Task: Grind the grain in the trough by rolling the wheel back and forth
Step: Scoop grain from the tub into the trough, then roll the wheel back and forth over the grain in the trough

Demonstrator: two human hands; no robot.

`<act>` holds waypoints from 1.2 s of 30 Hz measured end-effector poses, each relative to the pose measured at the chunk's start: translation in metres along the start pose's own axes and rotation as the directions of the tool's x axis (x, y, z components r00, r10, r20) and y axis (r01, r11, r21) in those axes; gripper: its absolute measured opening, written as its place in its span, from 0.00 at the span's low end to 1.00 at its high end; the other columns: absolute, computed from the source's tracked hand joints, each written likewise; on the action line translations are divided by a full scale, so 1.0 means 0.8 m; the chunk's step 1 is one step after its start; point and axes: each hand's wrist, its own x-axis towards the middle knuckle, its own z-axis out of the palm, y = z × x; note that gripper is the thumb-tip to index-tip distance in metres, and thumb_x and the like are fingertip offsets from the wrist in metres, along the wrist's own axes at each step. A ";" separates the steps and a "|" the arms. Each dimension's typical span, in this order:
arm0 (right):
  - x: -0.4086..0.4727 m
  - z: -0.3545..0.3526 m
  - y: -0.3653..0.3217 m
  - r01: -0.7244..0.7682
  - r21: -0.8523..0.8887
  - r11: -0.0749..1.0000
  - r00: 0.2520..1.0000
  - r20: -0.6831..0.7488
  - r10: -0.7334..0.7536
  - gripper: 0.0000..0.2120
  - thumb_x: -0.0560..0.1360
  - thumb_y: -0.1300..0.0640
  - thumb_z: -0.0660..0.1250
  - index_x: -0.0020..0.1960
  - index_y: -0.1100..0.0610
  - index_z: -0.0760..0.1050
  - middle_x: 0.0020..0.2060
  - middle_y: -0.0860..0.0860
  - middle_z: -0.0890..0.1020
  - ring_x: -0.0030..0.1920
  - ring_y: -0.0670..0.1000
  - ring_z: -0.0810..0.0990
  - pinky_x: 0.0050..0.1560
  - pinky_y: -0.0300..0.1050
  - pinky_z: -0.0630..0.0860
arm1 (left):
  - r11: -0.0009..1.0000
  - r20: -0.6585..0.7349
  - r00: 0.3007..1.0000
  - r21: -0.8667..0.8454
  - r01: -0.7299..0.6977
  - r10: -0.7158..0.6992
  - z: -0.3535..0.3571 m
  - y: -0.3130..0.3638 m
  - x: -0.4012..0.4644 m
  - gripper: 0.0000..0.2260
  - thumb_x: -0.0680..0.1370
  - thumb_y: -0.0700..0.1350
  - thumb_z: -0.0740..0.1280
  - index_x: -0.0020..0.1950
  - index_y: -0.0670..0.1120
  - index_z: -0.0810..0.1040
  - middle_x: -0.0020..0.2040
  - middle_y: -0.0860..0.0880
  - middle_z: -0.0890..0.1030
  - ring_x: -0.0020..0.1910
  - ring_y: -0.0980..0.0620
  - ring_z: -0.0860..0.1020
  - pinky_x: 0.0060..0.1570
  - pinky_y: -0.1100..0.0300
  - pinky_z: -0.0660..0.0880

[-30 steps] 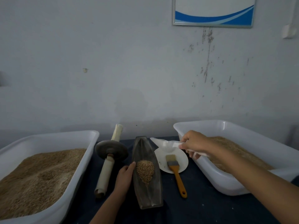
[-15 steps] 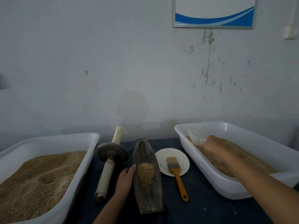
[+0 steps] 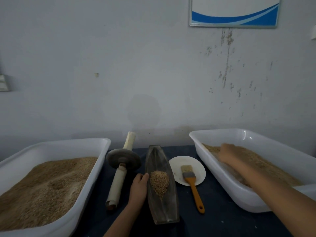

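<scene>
The blurred right hand hides its fingers inside the far-right white plastic tub. The left white plastic tub is cut off by the frame edges.

Two bare forearms and hands, nothing worn

The left hand and the right hand each show with a forearm bare to the picture's lower edge: no sleeve, glove, watch, ring or band is visible. The right hand is blurred, so its fingers cannot be made out.
</scene>
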 end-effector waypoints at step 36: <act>0.043 0.118 -0.367 0.838 -0.482 0.256 0.345 0.105 -0.933 0.15 0.82 0.53 0.55 0.65 0.49 0.74 0.68 0.50 0.71 0.69 0.54 0.65 0.62 0.53 0.62 | 0.707 -0.243 0.954 0.705 0.049 0.176 -0.075 0.009 0.018 0.16 0.77 0.49 0.65 0.60 0.49 0.63 0.57 0.49 0.75 0.51 0.49 0.78 0.49 0.53 0.76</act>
